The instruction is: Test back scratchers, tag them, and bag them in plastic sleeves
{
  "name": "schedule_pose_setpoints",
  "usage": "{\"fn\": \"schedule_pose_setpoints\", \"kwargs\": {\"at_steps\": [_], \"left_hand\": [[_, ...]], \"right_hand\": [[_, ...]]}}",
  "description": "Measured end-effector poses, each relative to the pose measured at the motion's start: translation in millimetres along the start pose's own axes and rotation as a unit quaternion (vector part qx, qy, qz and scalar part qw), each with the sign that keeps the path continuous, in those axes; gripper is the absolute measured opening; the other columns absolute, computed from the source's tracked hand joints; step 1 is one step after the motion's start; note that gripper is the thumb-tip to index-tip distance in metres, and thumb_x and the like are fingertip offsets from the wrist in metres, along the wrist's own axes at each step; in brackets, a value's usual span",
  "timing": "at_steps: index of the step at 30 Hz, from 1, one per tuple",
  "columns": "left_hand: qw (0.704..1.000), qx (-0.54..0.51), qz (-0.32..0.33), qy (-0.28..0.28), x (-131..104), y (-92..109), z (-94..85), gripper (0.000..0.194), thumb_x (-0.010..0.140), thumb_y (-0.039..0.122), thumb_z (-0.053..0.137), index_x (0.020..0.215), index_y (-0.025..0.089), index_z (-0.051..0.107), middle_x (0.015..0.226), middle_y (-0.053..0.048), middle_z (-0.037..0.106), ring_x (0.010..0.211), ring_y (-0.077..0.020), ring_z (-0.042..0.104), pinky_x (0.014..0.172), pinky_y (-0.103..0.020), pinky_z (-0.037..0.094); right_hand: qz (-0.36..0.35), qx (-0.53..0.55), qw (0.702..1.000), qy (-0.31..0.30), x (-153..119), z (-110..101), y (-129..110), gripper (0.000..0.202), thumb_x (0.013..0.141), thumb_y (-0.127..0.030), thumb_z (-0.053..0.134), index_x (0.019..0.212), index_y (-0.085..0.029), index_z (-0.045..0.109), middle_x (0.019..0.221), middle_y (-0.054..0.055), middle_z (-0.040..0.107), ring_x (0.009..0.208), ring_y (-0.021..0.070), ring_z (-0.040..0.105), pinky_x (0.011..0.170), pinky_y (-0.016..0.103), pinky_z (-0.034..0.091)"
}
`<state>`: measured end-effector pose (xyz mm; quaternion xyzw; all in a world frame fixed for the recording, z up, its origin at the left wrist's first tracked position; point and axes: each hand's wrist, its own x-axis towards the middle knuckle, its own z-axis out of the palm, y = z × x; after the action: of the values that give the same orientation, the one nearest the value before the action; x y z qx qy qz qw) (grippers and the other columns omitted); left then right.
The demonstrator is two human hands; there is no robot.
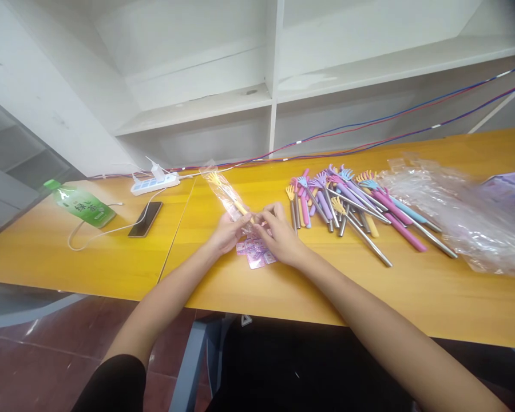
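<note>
A yellow back scratcher (236,202) is held over the tabletop (283,297), pinched by the left grip (228,233), its enclosing clear bag (220,193) by the right grip (278,232); probably light, stiff, slippery-wrapped, it is best grasped mid-handle.

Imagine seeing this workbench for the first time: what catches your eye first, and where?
Probably the heap of colourful, claw-tipped sticks right of centre on the yellow table. Next, perhaps, the clear bag with a yellow stick inside, held near the centre by the left hand, the right hand at its near end. The green bottle at far left stands out.
</note>
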<state>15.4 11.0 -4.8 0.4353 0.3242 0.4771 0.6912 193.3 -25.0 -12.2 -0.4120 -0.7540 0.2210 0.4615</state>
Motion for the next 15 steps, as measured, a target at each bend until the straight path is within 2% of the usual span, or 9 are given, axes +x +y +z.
{"fn": "schedule_pose_setpoints", "kwargs": {"at_steps": [2,6,10,15], "left_hand": [[1.000,-0.008,-0.012,-0.006,-1,-2,2.0,0.055,0.068,0.037,0.099,0.104,0.015,0.062,0.093,-0.003,0.074,0.084,-0.0156,0.072,0.080,-0.031,0.059],[0.998,0.000,-0.041,-0.039,-5,-5,5.9,0.057,0.067,0.039,0.099,0.106,0.014,0.066,0.101,-0.009,0.077,0.094,-0.0223,0.076,0.088,-0.037,0.061],[0.993,0.033,-0.046,-0.102,-6,-4,3.6,0.068,0.064,0.030,0.101,0.122,0.015,0.069,0.116,-0.015,0.077,0.106,-0.0276,0.076,0.094,-0.040,0.061],[0.987,0.082,-0.060,-0.125,-3,1,-3.8,0.074,0.065,0.030,0.100,0.131,0.017,0.068,0.126,-0.018,0.074,0.110,-0.0301,0.075,0.087,-0.041,0.065]], "right_hand": [[0.028,0.023,0.999,0.019,0,4,4,0.010,0.101,-0.030,0.056,0.094,-0.023,0.054,0.108,0.008,0.048,0.097,0.0217,0.057,0.083,0.037,0.054],[0.052,0.044,0.997,0.033,3,3,12,0.020,0.099,-0.037,0.059,0.088,-0.024,0.049,0.097,0.006,0.053,0.087,0.0204,0.056,0.074,0.034,0.051],[0.107,0.111,0.988,-0.006,3,4,16,0.032,0.098,-0.050,0.061,0.108,-0.025,0.045,0.092,0.003,0.062,0.080,0.0203,0.061,0.070,0.033,0.052],[0.142,0.219,0.965,-0.019,-1,11,12,0.045,0.104,-0.063,0.049,0.125,-0.026,0.034,0.099,0.006,0.074,0.083,0.0229,0.073,0.075,0.037,0.059]]}}
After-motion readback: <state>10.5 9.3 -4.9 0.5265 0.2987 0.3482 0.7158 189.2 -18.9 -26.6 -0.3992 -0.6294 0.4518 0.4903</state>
